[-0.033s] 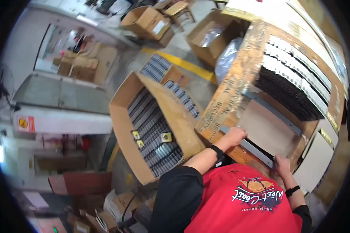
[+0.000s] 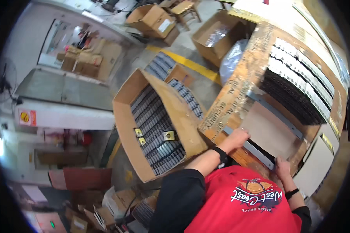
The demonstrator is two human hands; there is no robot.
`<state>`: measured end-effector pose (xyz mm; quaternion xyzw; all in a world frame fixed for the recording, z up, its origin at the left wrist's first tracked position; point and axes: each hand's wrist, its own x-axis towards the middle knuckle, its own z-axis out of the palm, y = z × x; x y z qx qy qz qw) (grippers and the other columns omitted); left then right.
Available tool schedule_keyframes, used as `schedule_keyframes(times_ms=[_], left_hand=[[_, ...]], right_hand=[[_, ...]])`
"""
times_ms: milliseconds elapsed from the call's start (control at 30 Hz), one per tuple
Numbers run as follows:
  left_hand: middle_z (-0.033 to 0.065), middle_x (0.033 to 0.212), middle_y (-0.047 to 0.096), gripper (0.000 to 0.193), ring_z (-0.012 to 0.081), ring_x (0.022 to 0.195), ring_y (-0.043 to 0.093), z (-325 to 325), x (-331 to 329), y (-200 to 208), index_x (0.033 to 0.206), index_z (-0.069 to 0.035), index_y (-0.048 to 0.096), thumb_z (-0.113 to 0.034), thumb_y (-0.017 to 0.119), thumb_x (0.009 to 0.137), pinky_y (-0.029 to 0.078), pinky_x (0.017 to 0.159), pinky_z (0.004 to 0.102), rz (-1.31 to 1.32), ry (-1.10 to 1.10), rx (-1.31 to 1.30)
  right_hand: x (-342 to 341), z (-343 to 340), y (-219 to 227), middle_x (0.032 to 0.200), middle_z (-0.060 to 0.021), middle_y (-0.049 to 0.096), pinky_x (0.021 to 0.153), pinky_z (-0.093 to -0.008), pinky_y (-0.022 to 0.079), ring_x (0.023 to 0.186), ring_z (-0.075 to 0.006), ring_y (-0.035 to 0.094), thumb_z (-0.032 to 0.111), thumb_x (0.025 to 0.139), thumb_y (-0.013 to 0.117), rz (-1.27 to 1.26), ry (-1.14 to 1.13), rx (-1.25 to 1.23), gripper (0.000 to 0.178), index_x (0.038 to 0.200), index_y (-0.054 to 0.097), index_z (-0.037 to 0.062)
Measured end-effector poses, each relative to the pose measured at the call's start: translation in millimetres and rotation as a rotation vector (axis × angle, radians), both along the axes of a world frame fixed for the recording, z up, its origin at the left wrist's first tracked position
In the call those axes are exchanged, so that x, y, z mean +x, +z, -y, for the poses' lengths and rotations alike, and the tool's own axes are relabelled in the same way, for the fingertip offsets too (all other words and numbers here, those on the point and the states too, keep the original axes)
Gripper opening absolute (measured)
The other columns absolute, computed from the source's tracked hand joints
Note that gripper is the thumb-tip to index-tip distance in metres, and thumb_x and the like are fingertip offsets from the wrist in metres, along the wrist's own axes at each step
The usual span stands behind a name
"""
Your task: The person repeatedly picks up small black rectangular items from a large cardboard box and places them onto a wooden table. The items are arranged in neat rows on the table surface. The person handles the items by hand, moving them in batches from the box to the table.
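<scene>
My left hand point(image 2: 238, 138) is closed at the near edge of a worktop, beside a grey metal bar point(image 2: 259, 154). At the bar's other end my right hand point(image 2: 282, 167) is closed too, its fingertips curled near a dark edge. A thin dark band runs along the bar between both hands; I cannot tell if it is a part or a shadow. Past it lies a bare brown panel point(image 2: 270, 123), bordered on its far side by a second grey bar point(image 2: 278, 115). Beyond that stand stacked rows of thin black and white parts point(image 2: 299, 79).
Brown printed tape point(image 2: 237, 91) covers the worktop's left edge. Left of it, an open carton point(image 2: 125, 128) holds rows of grey parts and several small yellow-and-black pieces. More cartons point(image 2: 151, 21) and a wooden stool point(image 2: 182, 9) stand on the floor behind. A yellow line point(image 2: 190, 64) crosses the floor.
The whole view has shifted a little, with the scene sliding slightly to the right. Both hands keep their grip and their places by the near bar.
</scene>
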<state>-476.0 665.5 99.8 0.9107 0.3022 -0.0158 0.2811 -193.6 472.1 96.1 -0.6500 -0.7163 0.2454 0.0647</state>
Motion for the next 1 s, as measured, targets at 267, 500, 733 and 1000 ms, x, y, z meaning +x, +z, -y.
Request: schedule_keyframes(times_ms=[267, 500, 733, 1000], left_hand=[[0.0162, 0.096, 0.059, 0.027, 0.0333, 0.096, 0.056, 28.6, -56.6, 113.2, 0.104, 0.0, 0.059, -0.014, 0.059, 0.081, 0.045, 0.087, 0.0389, 0.531, 0.286, -0.236], [0.0058, 0.068, 0.062, 0.025, 0.0113, 0.06, 0.06, -2.0, -335.4, 158.7, 0.107, 0.001, 0.061, -0.013, 0.046, 0.092, 0.051, 0.059, 0.0264, 0.582, 1.252, -0.43], [0.0133, 0.062, 0.064, 0.03, 0.0216, 0.053, 0.063, -8.4, -418.9, 74.5, 0.078, -0.001, 0.066, -0.023, 0.046, 0.085, 0.051, 0.057, 0.0342, 0.002, 1.321, -0.52], [0.0274, 0.1, 0.061, 0.029, 0.0398, 0.096, 0.059, -3.8, -406.9, 73.6, 0.092, 0.003, 0.066, -0.02, 0.051, 0.082, 0.048, 0.083, 0.0448, -0.267, 1.265, -0.343]], right_hand=[[-11.2, -23.0, 17.9, 0.075, -0.021, 0.058, 0.063, -0.048, 0.045, 0.071, -0.0414, 0.057, 0.024, 0.084, 0.052, 0.053, 0.015, -0.174, 0.022, 0.078, 0.057, 0.0042], [-129.5, -122.6, 121.8, 0.074, -0.0211, 0.057, 0.061, -0.049, 0.043, 0.071, -0.0397, 0.056, 0.009, 0.076, 0.055, 0.177, 0.085, 0.061, 0.008, 0.079, 0.059, 0.0029], [-437.3, -246.5, 209.3, 0.081, -0.0189, 0.062, 0.065, -0.0431, 0.051, 0.077, -0.0366, 0.062, 0.003, 0.071, 0.054, -0.049, 0.542, 0.204, 0.012, 0.081, 0.06, -0.0017], [-554.3, -283.3, 93.2, 0.098, -0.0105, 0.068, 0.064, -0.0325, 0.053, 0.094, -0.0217, 0.065, 0.019, 0.077, 0.061, 0.844, 0.604, -0.157, 0.021, 0.094, 0.071, 0.0103]])
